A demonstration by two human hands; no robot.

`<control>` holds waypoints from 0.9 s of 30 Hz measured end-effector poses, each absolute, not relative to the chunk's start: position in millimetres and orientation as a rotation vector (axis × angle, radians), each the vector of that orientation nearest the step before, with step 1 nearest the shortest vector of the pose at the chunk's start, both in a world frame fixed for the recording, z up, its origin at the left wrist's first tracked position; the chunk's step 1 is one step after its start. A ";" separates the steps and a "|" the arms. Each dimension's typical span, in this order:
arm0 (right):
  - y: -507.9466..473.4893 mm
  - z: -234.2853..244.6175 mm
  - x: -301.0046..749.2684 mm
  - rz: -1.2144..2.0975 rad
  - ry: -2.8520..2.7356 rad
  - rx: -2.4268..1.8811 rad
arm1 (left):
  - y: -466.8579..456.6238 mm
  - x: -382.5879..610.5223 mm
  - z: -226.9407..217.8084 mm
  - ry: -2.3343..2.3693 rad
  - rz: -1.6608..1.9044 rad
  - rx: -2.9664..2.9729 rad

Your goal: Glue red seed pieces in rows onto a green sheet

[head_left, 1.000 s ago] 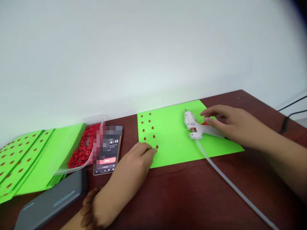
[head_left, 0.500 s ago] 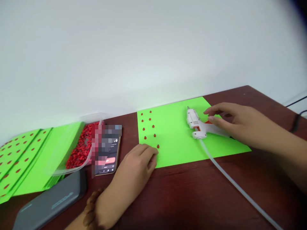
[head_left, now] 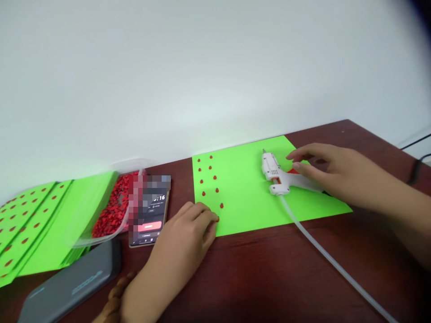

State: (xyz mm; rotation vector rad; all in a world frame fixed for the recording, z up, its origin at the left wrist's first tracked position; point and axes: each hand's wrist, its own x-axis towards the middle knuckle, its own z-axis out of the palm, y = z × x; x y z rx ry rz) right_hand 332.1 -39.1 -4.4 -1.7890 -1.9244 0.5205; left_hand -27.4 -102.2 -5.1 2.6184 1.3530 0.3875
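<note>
My left hand (head_left: 186, 235) rests at the near edge of a bright green sheet (head_left: 249, 206), its fingertips closed on a small red piece (head_left: 217, 219). Two columns of similar red pieces (head_left: 207, 179) stand on the sheet just beyond those fingers. My right hand (head_left: 326, 172) hovers with fingers apart over a white hot glue gun (head_left: 274, 172), which lies on its side on the sheet. Its red trigger is partly hidden by my fingers. A long translucent glue stick (head_left: 330, 260) runs from the gun across the table.
A stack of green sheets with red dots (head_left: 33, 224) lies at the left, beside a clear container of red pieces (head_left: 112, 211). A phone (head_left: 150, 211) and a grey power bank (head_left: 70, 282) sit on the dark red table (head_left: 269, 278). A white wall stands behind.
A red piece now shows at my left fingertips, below the lowest dot, and that hand has drawn back slightly. My right hand has stayed over the glue gun.
</note>
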 end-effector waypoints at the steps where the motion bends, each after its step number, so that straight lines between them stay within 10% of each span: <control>1: -38.9 -4.5 332.1 0.518 -1.925 -1.788 | -101.9 -27.3 -4.4 1.357 0.384 2.616; 27: -38.0 -3.9 331.5 0.490 -1.978 -1.772 | -101.9 -19.5 -9.9 1.236 0.505 2.801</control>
